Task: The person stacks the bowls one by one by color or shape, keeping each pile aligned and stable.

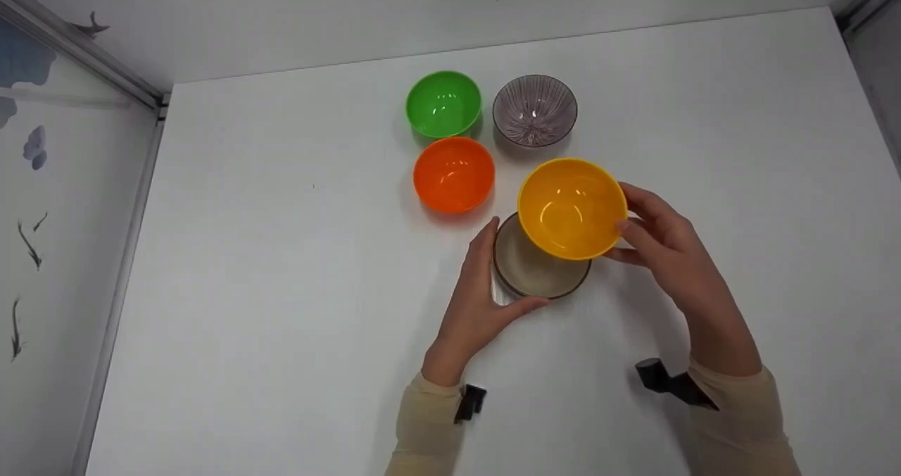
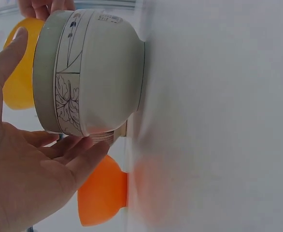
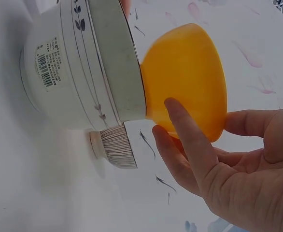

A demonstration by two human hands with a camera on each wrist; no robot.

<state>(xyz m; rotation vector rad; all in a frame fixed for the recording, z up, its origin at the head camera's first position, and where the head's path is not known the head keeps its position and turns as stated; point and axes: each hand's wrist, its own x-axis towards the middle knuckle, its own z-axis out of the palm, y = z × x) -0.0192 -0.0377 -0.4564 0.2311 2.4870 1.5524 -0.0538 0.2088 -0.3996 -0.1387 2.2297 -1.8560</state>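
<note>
A pale ceramic bowl (image 1: pixel 538 273) with a dark rim and a leaf-patterned band stands on the white table, its label visible in the right wrist view. My left hand (image 1: pixel 473 307) steadies it, fingers along its left side and thumb at the near rim. Above it, overlapping its far right part, my right hand (image 1: pixel 665 247) holds a yellow bowl (image 1: pixel 571 208) upright. The right thumb lies at the yellow rim, with the fingers against the outer wall and underneath. In the right wrist view the yellow bowl's base is right at the ceramic rim.
An orange bowl (image 1: pixel 454 177) stands left of the yellow one, with a green bowl (image 1: pixel 443 104) behind it. A ribbed purplish glass bowl (image 1: pixel 535 111) is to the green bowl's right. White patterned panels (image 1: pixel 317 25) border the table at the back and left.
</note>
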